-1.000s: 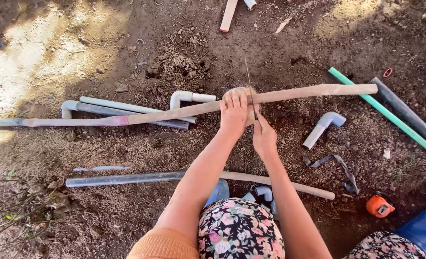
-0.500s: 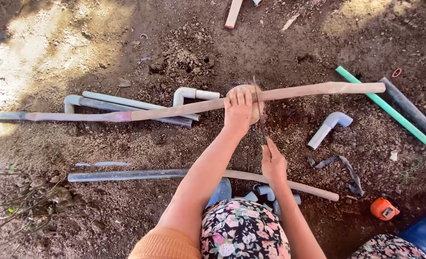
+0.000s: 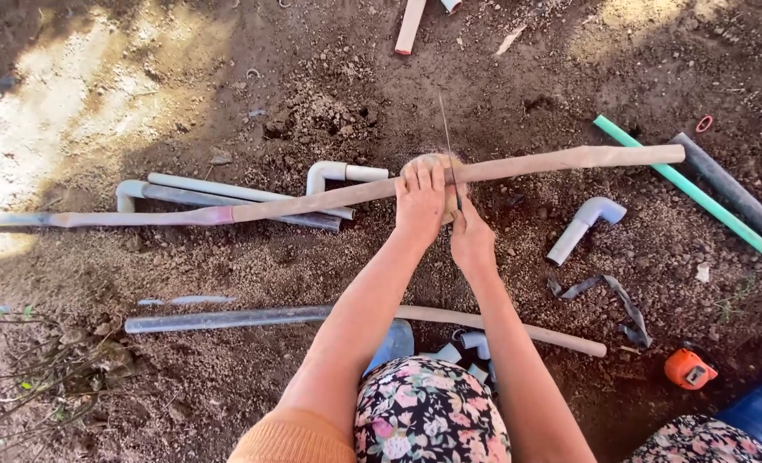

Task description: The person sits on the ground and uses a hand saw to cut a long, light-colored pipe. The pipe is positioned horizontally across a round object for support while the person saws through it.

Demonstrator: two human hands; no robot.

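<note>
Both bare arms stretch forward from the orange sleeve at the shoulder, forearms converging. The left hand point(image 3: 420, 193) lies palm down with its fingers curled over and pressing downward. The right hand point(image 3: 471, 238) sits just beside it, closed in a grip, wrist slightly raised.

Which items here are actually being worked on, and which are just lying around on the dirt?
In hand:
- long tan pipe, pinned by the left hand
- thin saw blade, gripped by the right hand

Lying about:
- grey elbow fitting
- green pipe
- orange tape measure
- grey pipe
- black strap
</note>
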